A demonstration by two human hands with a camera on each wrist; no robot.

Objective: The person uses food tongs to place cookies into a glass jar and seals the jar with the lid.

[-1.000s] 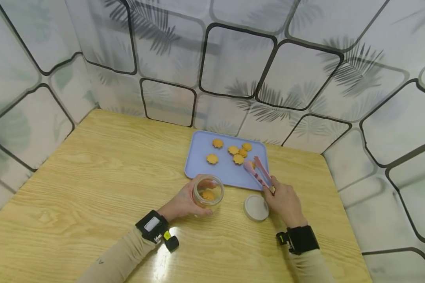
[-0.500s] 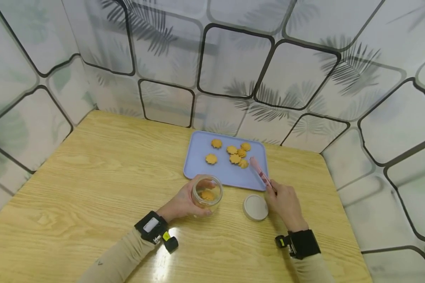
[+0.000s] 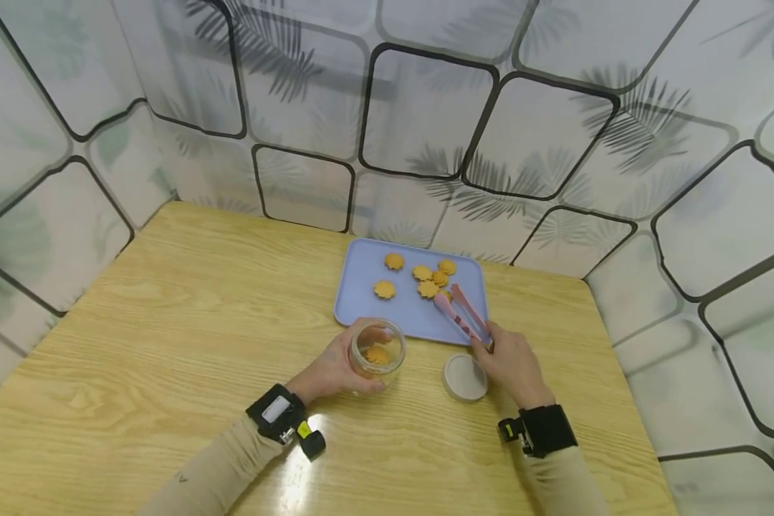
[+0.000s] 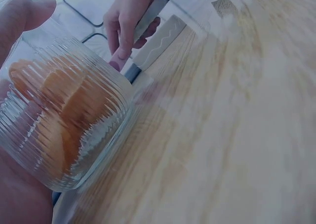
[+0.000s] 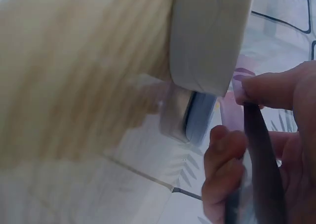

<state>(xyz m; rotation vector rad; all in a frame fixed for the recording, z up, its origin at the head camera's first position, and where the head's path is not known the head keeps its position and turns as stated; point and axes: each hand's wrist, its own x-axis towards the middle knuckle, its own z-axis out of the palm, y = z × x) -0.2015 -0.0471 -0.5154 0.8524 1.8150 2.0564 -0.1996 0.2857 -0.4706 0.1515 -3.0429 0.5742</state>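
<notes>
Walled by leaf-print backdrop [image 3: 426,107], over wood-grain table [image 3: 168,322]: gripping jar [image 4: 103,135] in left hand [image 3: 332,369], pinching tongs [image 3: 453,313] in right hand [image 3: 512,364].

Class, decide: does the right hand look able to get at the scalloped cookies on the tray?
Probably yes: the right hand holds pink tongs whose parted tips are over the tray, close to the scalloped cookies, with nothing visible in between.

Wall covering [image 3: 322,107]: lt grey, printed w/ blk rounded outlines [image 3: 368,107] & dk palm fronds [image 3: 654,129].
Wood-grain table [image 3: 200,287]: yellowish, bordered by wall covering at back, L & R.
Glare [image 3: 293,480]: wht, reflected off table.
</notes>
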